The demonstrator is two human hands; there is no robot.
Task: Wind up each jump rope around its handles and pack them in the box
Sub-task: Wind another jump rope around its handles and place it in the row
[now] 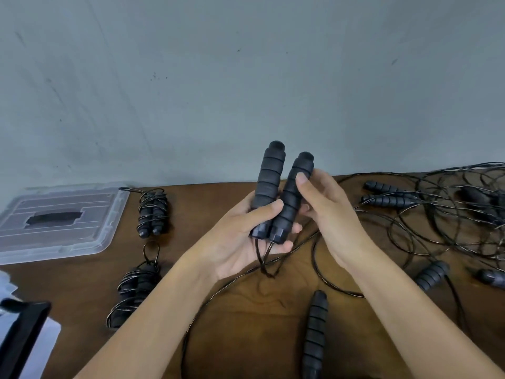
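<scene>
Handles [278, 195] are standing upright, side by side, left hand [240, 236] gripping their lower ends; right hand [325, 212] is pinching the nearer one.

The single head-worn camera is looking forward and down, close over the desk [240, 305], facing its far edge and the wall [246, 77].
</scene>
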